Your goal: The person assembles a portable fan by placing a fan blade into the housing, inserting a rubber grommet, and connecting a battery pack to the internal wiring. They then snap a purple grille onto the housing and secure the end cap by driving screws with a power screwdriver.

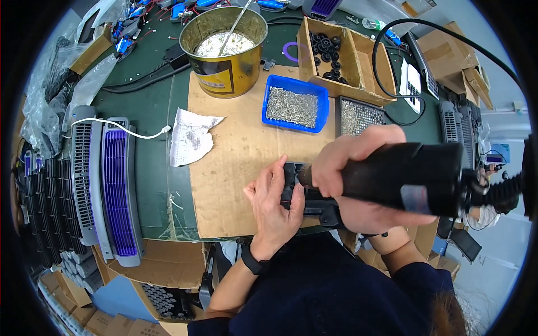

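My right hand point(361, 159) is wrapped around a black electric screwdriver point(403, 175), which lies nearly level across the view with its cable end to the right. The screwdriver's tip points left at a black plastic part point(315, 206); the exact contact point is too small to make out. Thumb and fingers of my left hand point(274, 204) grip the left end of that part, at the front edge of the cardboard sheet point(232, 162). Much of the part is hidden beneath my right hand and the tool.
Beyond my hands stand a blue tray point(324, 109) of screws, a dark screw tray point(383, 116), a wooden box point(372, 89) with black round parts and a yellow can point(216, 84). Torn paper point(190, 140) lies left, near grey-purple slatted housings point(116, 190). A black cable point(448, 31) loops right.
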`<move>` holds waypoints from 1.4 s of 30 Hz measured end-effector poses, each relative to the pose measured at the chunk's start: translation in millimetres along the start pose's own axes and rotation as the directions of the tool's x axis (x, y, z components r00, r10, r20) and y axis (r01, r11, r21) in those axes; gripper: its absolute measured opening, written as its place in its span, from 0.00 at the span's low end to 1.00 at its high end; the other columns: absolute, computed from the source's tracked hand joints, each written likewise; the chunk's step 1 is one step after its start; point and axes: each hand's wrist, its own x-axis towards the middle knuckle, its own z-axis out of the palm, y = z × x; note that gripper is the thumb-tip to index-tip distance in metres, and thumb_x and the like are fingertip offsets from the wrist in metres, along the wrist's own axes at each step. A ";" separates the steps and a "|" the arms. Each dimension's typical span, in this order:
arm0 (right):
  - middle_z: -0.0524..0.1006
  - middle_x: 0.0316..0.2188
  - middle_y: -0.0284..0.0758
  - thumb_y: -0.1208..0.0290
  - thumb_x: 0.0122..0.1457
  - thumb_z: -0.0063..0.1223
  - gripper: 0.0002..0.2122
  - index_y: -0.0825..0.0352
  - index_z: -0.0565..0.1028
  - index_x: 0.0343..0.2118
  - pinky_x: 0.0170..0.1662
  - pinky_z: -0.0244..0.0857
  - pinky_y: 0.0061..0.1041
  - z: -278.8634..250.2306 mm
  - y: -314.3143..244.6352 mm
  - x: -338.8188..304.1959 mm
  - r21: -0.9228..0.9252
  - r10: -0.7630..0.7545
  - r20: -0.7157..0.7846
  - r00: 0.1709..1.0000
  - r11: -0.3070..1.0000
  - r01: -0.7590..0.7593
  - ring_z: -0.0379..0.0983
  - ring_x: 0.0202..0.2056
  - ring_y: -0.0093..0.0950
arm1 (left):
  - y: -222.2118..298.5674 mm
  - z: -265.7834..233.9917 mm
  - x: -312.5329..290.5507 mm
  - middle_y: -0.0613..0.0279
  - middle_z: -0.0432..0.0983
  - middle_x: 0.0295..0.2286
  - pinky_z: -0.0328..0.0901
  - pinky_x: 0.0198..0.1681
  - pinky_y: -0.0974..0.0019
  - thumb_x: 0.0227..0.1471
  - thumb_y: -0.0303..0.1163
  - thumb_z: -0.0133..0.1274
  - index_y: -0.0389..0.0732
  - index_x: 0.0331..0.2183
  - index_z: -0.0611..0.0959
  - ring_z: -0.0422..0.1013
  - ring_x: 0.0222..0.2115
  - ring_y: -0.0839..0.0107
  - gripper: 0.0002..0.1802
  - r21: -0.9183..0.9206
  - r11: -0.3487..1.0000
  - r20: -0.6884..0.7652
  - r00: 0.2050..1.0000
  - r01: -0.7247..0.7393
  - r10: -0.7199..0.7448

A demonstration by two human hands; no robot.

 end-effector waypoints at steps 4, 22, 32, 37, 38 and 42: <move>0.67 0.15 0.36 0.17 0.40 0.35 0.46 0.64 0.62 0.40 0.20 0.61 0.26 0.1 1.9 0.3 0.038 0.044 0.001 0.999 0.998 -0.044 0.63 0.15 0.27 | -2.2 0.1 -0.2 0.53 0.73 0.41 0.50 0.41 0.63 0.45 0.29 0.57 0.33 0.53 0.72 0.68 0.39 0.64 0.32 0.005 0.999 -0.003 0.999 -0.042 0.042; 0.68 0.16 0.32 0.23 0.48 0.38 0.42 0.62 0.62 0.49 0.20 0.60 0.27 -0.8 -19.9 -6.5 0.311 -0.113 0.114 0.987 0.948 0.073 0.63 0.16 0.25 | -7.4 -6.3 -4.9 0.51 0.69 0.44 0.51 0.46 0.59 0.49 0.37 0.59 0.33 0.58 0.67 0.66 0.45 0.62 0.37 -0.036 0.998 0.072 0.996 -0.056 0.058; 0.66 0.15 0.32 0.21 0.48 0.32 0.40 0.59 0.61 0.44 0.20 0.59 0.27 -5.1 -19.4 -18.0 0.233 0.024 0.070 0.997 0.972 -0.040 0.62 0.16 0.26 | -4.0 -16.1 -1.7 0.46 0.56 0.54 0.48 0.53 0.52 0.26 0.53 0.72 0.33 0.62 0.56 0.60 0.53 0.56 0.68 -0.011 0.988 0.190 0.970 -0.155 0.154; 0.66 0.15 0.32 0.21 0.48 0.31 0.40 0.60 0.60 0.44 0.21 0.59 0.27 -5.5 -12.3 -19.7 0.248 0.037 0.087 0.996 0.967 -0.058 0.62 0.16 0.25 | -4.7 -14.6 -0.6 0.52 0.60 0.52 0.49 0.52 0.54 0.21 0.49 0.75 0.47 0.56 0.68 0.63 0.50 0.57 0.58 -0.100 0.990 0.138 0.984 -0.103 0.116; 0.66 0.15 0.32 0.21 0.48 0.31 0.40 0.60 0.60 0.44 0.21 0.59 0.27 -4.3 -12.3 -19.7 0.248 0.039 0.086 0.996 0.967 -0.059 0.62 0.16 0.25 | -4.9 -14.4 -0.5 0.52 0.60 0.52 0.49 0.52 0.54 0.21 0.49 0.75 0.47 0.56 0.68 0.63 0.50 0.57 0.58 -0.100 0.990 0.140 0.983 -0.101 0.115; 0.67 0.14 0.33 0.20 0.47 0.31 0.41 0.60 0.60 0.41 0.21 0.60 0.26 -1.1 -12.9 -21.9 0.210 0.058 0.101 0.993 0.974 -0.078 0.62 0.15 0.26 | -5.6 -12.6 -1.3 0.55 0.64 0.49 0.50 0.49 0.57 0.19 0.46 0.76 0.49 0.43 0.78 0.64 0.49 0.60 0.43 -0.093 0.987 0.133 0.980 -0.135 0.146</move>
